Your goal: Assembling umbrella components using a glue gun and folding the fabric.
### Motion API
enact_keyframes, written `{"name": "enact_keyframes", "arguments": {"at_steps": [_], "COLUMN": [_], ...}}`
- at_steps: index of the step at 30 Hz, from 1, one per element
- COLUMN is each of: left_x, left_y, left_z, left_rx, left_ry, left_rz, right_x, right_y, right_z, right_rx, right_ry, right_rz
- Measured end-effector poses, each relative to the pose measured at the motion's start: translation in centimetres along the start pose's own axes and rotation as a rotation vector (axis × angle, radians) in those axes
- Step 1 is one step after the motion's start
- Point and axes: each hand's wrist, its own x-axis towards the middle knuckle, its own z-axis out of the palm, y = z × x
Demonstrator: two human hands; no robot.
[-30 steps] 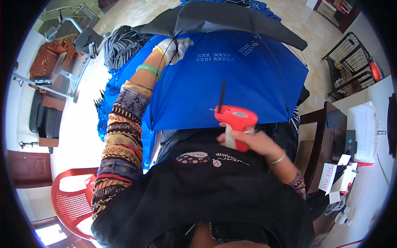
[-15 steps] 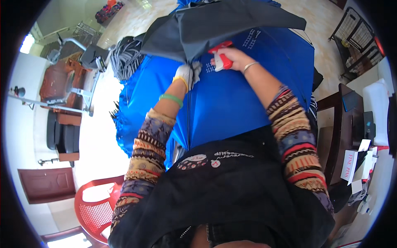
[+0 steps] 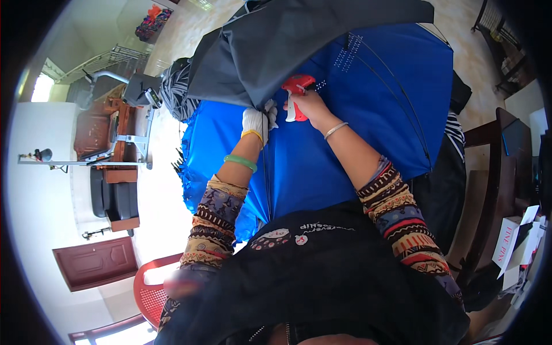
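A large umbrella canopy with blue panels point(image 3: 322, 167) lies spread in front of me, thin dark ribs running across it. Dark grey fabric point(image 3: 276, 52) covers its far side and comes down to a point by my left hand point(image 3: 256, 125). That hand wears a white glove, and its fingers close on the corner of the grey fabric beside a rib; the fingertips are partly hidden. Just to the right, my right hand point(image 3: 310, 108) grips a red and white tagging gun point(image 3: 297, 106), held above the blue panel. The gun's front end is close to the grey fabric.
A dark wooden table point(image 3: 494, 167) stands at right, with an opened white box point(image 3: 512, 244) near it. At left are a red plastic chair point(image 3: 152, 293) and exercise equipment point(image 3: 135, 138). Black-and-white striped fabric point(image 3: 175, 89) bunches beside the canopy. A metal rack point(image 3: 503, 43) stands far right.
My right hand has brought the tagging gun closer to my left hand and turned it more upright. The left hand keeps its hold on the fabric. The whole view has shifted.
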Motion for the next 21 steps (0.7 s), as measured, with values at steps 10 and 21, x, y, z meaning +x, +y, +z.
{"name": "enact_keyframes", "arguments": {"at_steps": [10,21], "left_x": [0.9,0.9], "left_y": [-0.7,-0.7], "left_z": [-0.4,-0.6], "left_rx": [-0.004,0.028], "left_ry": [-0.006,-0.049], "left_rz": [0.05,0.063], "right_x": [-0.9,-0.2], "right_y": [-0.7,0.1], "right_z": [0.4,-0.4], "right_rx": [-0.143,0.101], "right_ry": [-0.06,-0.131], "right_rz": [0.023,0.111]}}
